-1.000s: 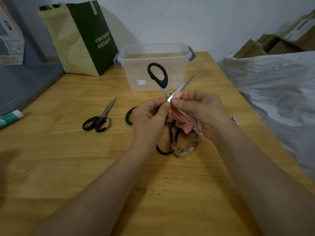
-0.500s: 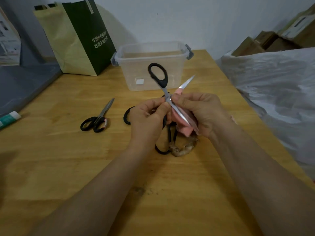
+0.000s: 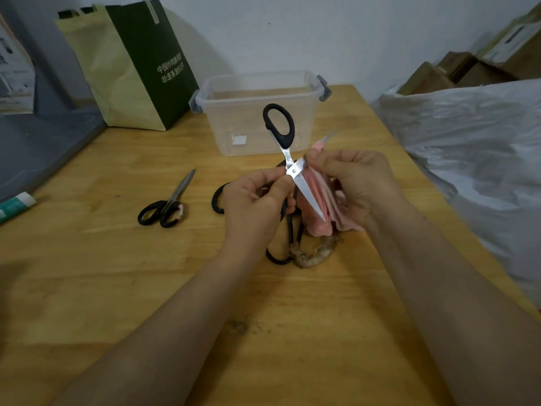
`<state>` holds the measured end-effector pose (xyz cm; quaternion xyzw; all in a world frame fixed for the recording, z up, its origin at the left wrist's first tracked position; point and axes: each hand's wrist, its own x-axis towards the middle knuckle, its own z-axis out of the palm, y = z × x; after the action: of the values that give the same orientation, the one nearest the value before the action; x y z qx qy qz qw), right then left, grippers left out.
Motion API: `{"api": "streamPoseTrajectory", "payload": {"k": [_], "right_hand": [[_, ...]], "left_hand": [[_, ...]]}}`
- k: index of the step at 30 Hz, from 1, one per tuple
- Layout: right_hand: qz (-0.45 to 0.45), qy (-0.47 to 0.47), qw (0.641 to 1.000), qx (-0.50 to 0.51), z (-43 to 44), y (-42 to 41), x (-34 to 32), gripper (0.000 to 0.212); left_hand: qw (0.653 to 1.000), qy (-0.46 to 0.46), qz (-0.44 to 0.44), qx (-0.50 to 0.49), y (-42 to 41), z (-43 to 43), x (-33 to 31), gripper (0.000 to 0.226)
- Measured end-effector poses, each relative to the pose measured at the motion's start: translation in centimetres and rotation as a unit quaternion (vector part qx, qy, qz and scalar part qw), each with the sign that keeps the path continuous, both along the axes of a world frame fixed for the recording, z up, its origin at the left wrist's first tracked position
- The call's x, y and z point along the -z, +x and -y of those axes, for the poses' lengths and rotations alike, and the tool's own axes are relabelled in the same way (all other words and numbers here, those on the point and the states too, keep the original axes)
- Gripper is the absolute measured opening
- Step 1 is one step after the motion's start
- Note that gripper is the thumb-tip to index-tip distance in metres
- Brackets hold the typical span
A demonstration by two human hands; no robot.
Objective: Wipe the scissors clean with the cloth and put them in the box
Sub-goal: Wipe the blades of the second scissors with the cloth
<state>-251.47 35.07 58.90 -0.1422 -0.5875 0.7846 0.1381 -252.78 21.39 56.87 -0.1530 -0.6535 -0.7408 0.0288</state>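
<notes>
Left hand [image 3: 257, 200] pinches the open scissors [image 3: 288, 155] at the pivot; right hand [image 3: 361, 183] fingers pinch the cloth [image 3: 320, 206], seemingly round one blade, best drawn tipward.

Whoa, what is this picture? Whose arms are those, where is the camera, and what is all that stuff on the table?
Those are a person's two bare arms, not a machine. The camera sits on the person's head and looks down, so you see what they see. The left hand pinches a pair of open scissors near the middle screw. The right hand grips a pink cloth folded round one blade. Behind them stands a clear plastic box. On the wooden table lie a second pair of scissors, more black handles partly hidden under the hands, and a brownish lump I cannot identify. A green paper bag stands at the back.
</notes>
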Motion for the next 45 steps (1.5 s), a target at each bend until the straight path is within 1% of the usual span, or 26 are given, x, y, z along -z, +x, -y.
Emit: {"api": "streamPoseTrajectory", "payload": {"k": [2,6,8,10,12,15,17,21,25,26,29,31,35,38,40,42,45], "right_hand": [[-0.003,-0.006,1.000,0.018,-0.4,0.1,-0.1,0.015],[0.021,0.015,0.998,-0.060,0.7,0.3,0.6,0.016],[0.024,0.007,0.998,-0.050,0.4,-0.1,0.4,0.022],[0.016,-0.021,0.999,-0.023,-0.4,-0.3,0.2,0.028],[0.017,-0.029,0.999,-0.022,-0.7,-0.3,0.4,0.033],[0.024,-0.021,0.996,-0.087,0.4,0.1,0.7,0.040],[0.030,-0.021,0.995,-0.088,0.4,0.0,0.5,0.039],[0.025,-0.042,0.998,-0.029,-0.8,-0.3,0.4,0.039],[0.029,-0.032,0.995,-0.089,0.4,0.2,0.7,0.036],[0.031,-0.030,0.995,-0.089,0.5,0.1,0.6,0.035],[0.026,-0.046,0.998,-0.032,-0.7,-0.3,0.3,0.032],[0.024,-0.045,0.999,-0.003,-1.4,-0.3,0.4,0.033],[0.034,-0.025,0.997,-0.057,-0.1,0.0,0.9,0.038],[0.025,-0.034,0.999,-0.030,-0.7,-0.5,0.6,0.029],[0.019,-0.040,0.999,-0.003,-1.4,-0.6,0.6,0.028],[0.027,-0.035,0.999,-0.017,-1.1,-0.5,0.9,0.030],[0.026,-0.035,0.998,-0.051,-0.1,-0.3,1.0,0.028]], "left_hand": [[1.000,0.000,0.001,0.005,0.1,-0.2,0.0,0.016],[1.000,0.016,0.008,-0.001,-0.2,0.0,0.0,0.018],[1.000,0.016,0.000,0.006,-0.3,0.1,0.0,0.020],[1.000,0.010,-0.004,0.015,-0.2,0.1,0.1,0.019],[1.000,0.010,0.000,0.018,-0.2,-0.1,0.3,0.018],[1.000,0.016,-0.001,0.006,-0.4,0.0,0.4,0.018],[1.000,0.017,-0.007,0.008,-0.4,0.1,0.5,0.018],[1.000,0.009,-0.008,0.018,-0.3,0.0,0.4,0.020],[1.000,0.009,-0.008,0.011,-0.5,0.1,0.5,0.014],[1.000,0.007,-0.012,0.012,-0.5,0.1,0.4,0.014],[1.000,0.004,-0.016,0.020,-0.3,0.2,0.4,0.020],[1.000,-0.001,-0.009,0.022,-0.2,0.0,0.4,0.023],[1.000,0.010,0.002,0.018,-0.5,0.2,0.4,0.021],[1.000,0.001,-0.008,0.019,-0.5,0.3,0.5,0.016],[1.000,-0.010,-0.009,0.020,-0.4,0.2,0.5,0.018],[1.000,-0.007,0.002,0.018,-0.5,0.1,0.6,0.020],[1.000,0.007,0.014,0.015,-0.6,0.2,0.6,0.014]]}}
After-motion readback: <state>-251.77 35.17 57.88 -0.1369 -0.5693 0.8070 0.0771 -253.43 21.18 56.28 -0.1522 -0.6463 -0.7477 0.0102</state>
